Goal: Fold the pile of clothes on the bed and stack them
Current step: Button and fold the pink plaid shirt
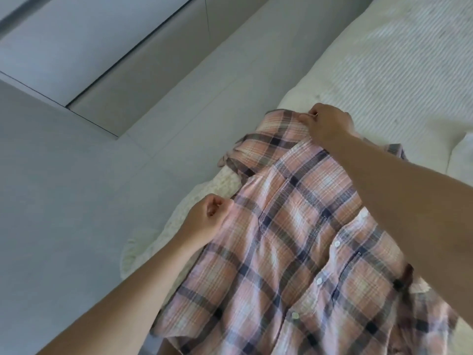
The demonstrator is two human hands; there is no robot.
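Note:
A pink plaid button-up shirt [294, 239] lies spread front up over the near corner of the bed [399, 60], its white buttons showing. My left hand [204, 217] pinches the shirt's left side edge with curled fingers. My right hand [326, 124] reaches across and pinches the fabric at the shirt's far end, where a sleeve lies bunched. My right forearm crosses over the shirt's right side and hides part of it.
The bed carries a cream ribbed cover, and a fluffy white blanket [179, 226] shows under the shirt's left edge. Grey floor [64, 201] lies to the left, with a grey cabinet or wall panel [89, 47] beyond it.

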